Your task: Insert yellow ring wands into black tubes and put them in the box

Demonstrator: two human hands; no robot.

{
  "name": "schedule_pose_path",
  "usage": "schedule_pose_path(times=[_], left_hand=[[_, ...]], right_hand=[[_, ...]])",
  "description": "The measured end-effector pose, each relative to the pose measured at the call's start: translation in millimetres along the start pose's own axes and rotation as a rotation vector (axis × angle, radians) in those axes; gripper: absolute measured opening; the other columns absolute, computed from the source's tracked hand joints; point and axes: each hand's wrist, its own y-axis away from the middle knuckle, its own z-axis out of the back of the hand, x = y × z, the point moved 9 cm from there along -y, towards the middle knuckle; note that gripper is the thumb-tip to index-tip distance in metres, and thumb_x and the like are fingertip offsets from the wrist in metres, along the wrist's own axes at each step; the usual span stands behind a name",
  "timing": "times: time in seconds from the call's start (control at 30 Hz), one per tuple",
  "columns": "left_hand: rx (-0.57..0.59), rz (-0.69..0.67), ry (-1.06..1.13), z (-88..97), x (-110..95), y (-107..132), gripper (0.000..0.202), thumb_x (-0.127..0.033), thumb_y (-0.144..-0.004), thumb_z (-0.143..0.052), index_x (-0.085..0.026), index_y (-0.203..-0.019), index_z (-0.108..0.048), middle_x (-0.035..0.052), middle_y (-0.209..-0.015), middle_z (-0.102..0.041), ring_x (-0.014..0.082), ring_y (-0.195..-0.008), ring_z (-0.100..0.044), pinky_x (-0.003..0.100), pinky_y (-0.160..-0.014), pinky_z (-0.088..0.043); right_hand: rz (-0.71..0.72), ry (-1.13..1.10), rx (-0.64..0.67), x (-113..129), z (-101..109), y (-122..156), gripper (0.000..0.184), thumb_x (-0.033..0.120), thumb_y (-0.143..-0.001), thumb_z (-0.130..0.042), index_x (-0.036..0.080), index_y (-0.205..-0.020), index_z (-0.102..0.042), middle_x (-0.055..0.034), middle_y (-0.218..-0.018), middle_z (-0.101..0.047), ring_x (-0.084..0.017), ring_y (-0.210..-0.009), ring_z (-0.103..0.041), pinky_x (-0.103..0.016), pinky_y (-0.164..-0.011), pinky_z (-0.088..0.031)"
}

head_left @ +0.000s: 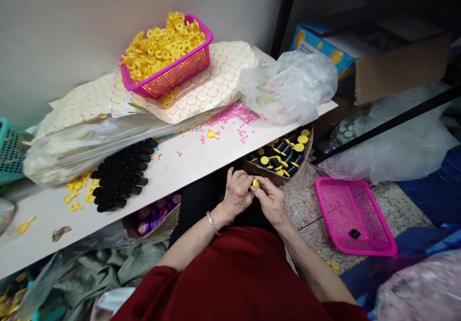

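Note:
In front of my red top, my two hands meet over my lap. My right hand (271,201) pinches a small round yellow cap (256,183) between thumb and fingertips. My left hand (237,194) is closed right against it; whatever lies inside its curled fingers is hidden. Just beyond my hands, a cardboard box (264,174) holds black tubes with yellow caps (284,154). On the white table (187,160), bare black tubes (120,174) lie stacked in a block. Loose yellow ring-shaped pieces (75,186) are scattered beside them.
A pink basket (169,74) heaped with yellow pieces stands on sheets of round stickers (212,88). Pink beads (236,114) and a clear plastic bag (291,86) lie nearby. Another pink basket (355,206) sits on the floor. Purple-capped items (154,215) fill a box under the table.

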Motion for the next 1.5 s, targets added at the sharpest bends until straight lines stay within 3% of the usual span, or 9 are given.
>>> schedule_pose_path(times=[0.13, 0.23, 0.4, 0.5, 0.73, 1.0, 1.17, 1.3, 1.5], left_hand=[[0.096, 0.025, 0.220, -11.7, 12.1, -13.9, 0.057, -0.040, -0.067, -0.074, -0.013, -0.115, -0.059, 0.0144, -0.110, -0.063, 0.0273, -0.104, -0.053, 0.047, -0.091, -0.046], [0.061, 0.147, 0.440, -13.1, 26.3, -24.6, 0.062, -0.049, -0.065, -0.074, -0.015, -0.115, -0.060, 0.0131, -0.110, -0.062, 0.0252, -0.103, -0.054, 0.045, -0.091, -0.047], [0.194, 0.608, 1.102, -37.0, 42.8, -23.3, 0.057, -0.052, -0.076, -0.062, -0.012, -0.116, -0.060, 0.0066, -0.086, -0.065, 0.0118, -0.070, -0.060, 0.027, -0.066, -0.051], [0.205, 0.730, 1.318, -35.2, 41.4, -19.3, 0.051, -0.046, -0.069, -0.072, -0.008, -0.103, -0.066, 0.0032, -0.069, -0.064, 0.0086, -0.057, -0.058, 0.022, -0.057, -0.048], [0.109, 0.699, 1.422, -21.4, 40.1, -12.4, 0.040, -0.035, -0.065, -0.078, -0.010, -0.095, -0.069, 0.0019, -0.065, -0.065, 0.0075, -0.052, -0.057, 0.021, -0.053, -0.046], [0.142, 0.570, 1.377, -15.4, 32.4, -14.9, 0.034, -0.041, -0.074, -0.070, -0.015, -0.097, -0.069, 0.0030, -0.083, -0.062, 0.0065, -0.063, -0.053, 0.020, -0.059, -0.043], [0.197, 0.252, 1.085, 8.4, 23.2, -22.2, 0.033, -0.045, -0.076, -0.067, -0.019, -0.096, -0.072, 0.0095, -0.113, -0.056, 0.0215, -0.112, -0.050, 0.039, -0.101, -0.038], [0.279, 0.107, 0.884, 12.0, 14.0, -19.5, 0.052, -0.046, -0.061, -0.079, -0.026, -0.107, -0.069, 0.0097, -0.126, -0.051, 0.0276, -0.124, -0.041, 0.050, -0.108, -0.030], [0.292, 0.065, 0.876, 15.6, 11.9, -17.0, 0.043, -0.045, -0.061, -0.078, -0.027, -0.100, -0.072, 0.0095, -0.124, -0.053, 0.0279, -0.122, -0.044, 0.052, -0.104, -0.035]], right_hand=[[-0.160, -0.179, -0.089, -22.4, 22.5, -37.3, 0.041, 0.045, -0.066, -0.071, 0.017, -0.097, -0.066, -0.0006, -0.075, -0.064, -0.011, -0.057, -0.058, -0.029, -0.058, -0.053], [-0.156, -0.237, -0.143, -17.4, 42.6, -62.0, 0.045, 0.045, -0.061, -0.075, 0.017, -0.095, -0.065, 0.0008, -0.072, -0.064, -0.011, -0.054, -0.058, -0.030, -0.058, -0.053], [0.044, -0.104, 0.145, 23.5, 24.7, -62.5, 0.033, 0.037, -0.068, -0.073, 0.021, -0.096, -0.067, -0.0011, -0.083, -0.064, -0.013, -0.070, -0.060, -0.030, -0.067, -0.053], [0.244, 0.057, 0.139, 50.0, 19.8, -47.9, 0.025, 0.031, -0.073, -0.069, 0.022, -0.096, -0.068, -0.0032, -0.091, -0.061, -0.013, -0.077, -0.058, -0.029, -0.068, -0.050], [0.314, 0.111, 0.079, 70.7, 11.2, -29.4, 0.023, 0.027, -0.073, -0.071, 0.023, -0.095, -0.068, -0.0022, -0.085, -0.058, -0.012, -0.068, -0.053, -0.028, -0.062, -0.050], [-0.303, -0.488, 0.281, 25.9, -5.4, -29.0, 0.038, 0.044, -0.067, -0.074, 0.022, -0.097, -0.066, -0.0024, -0.088, -0.058, -0.010, -0.065, -0.055, -0.020, -0.045, -0.047], [-0.466, -0.568, 0.512, 24.2, -17.0, -18.1, 0.041, 0.030, -0.063, -0.079, 0.023, -0.100, -0.063, -0.0026, -0.098, -0.062, -0.012, -0.077, -0.061, -0.026, -0.060, -0.057], [-0.487, -0.607, 0.584, 21.5, -23.5, -9.7, 0.040, 0.032, -0.067, -0.076, 0.022, -0.103, -0.063, -0.0030, -0.095, -0.065, -0.011, -0.072, -0.063, -0.026, -0.062, -0.056], [-0.363, -0.512, 0.599, 30.5, -30.7, -6.6, 0.047, 0.026, -0.055, -0.081, 0.020, -0.100, -0.069, -0.0056, -0.103, -0.067, -0.015, -0.088, -0.062, -0.028, -0.075, -0.053]])
